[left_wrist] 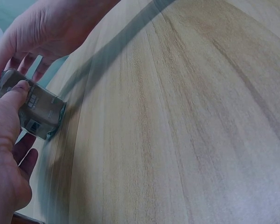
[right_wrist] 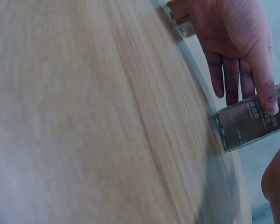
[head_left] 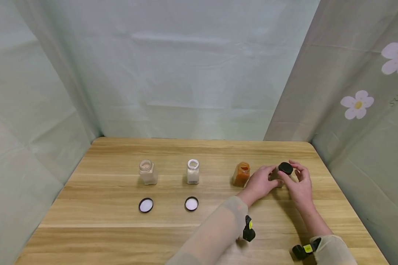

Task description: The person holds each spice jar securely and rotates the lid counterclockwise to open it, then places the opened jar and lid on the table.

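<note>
A glass spice jar of grey-brown powder stands on the table at the right, its white label lettering partly covered by a thumb. My left hand holds the jar's body from the left, thumb across the label. On top sits a black lid, which my right hand grips between thumb and fingers. Just left of my left hand is an uncapped jar of orange powder, partly hidden behind that hand in the head view.
Two more uncapped jars, one of pale beige powder and one of white contents, stand farther left. In front of them lie two upturned black-rimmed lids, a left lid and a right lid. Curtains surround the wooden table.
</note>
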{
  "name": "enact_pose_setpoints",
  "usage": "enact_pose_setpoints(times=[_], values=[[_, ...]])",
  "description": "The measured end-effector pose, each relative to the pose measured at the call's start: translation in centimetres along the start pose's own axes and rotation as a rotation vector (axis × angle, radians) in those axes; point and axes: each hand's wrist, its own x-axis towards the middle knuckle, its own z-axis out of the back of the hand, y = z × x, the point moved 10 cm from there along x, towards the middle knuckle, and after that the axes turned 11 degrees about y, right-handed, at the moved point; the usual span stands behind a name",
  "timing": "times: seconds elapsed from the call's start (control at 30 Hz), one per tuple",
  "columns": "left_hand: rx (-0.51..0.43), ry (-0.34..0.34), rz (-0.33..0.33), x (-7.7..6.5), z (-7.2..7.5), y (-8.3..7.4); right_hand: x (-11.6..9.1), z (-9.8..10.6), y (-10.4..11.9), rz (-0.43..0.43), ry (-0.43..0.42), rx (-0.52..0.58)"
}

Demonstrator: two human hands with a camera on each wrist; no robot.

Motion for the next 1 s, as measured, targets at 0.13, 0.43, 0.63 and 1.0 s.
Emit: enact_pose_setpoints(times=[0.13,0.43,0.63,1.0], values=[[0.008,0.001,0.001,0.0,0.1,-0.1,0.0,0.0,0.3,0.03,0.003,-0.005],[-0.005,0.004,-0.011,-0.2,0.2,-0.2,-0.1,-0.2,0.7,0.072,0.022,-0.013],[-0.015,0.003,-0.023,-0.2,0.2,-0.2,-0.2,-0.3,0.8,0.067,0.046,-0.044],[0.004,0.002,-0.018,0.0,0.0,-0.1,-0.4,-0.4,1.3,0.11,0.07,-0.066]])
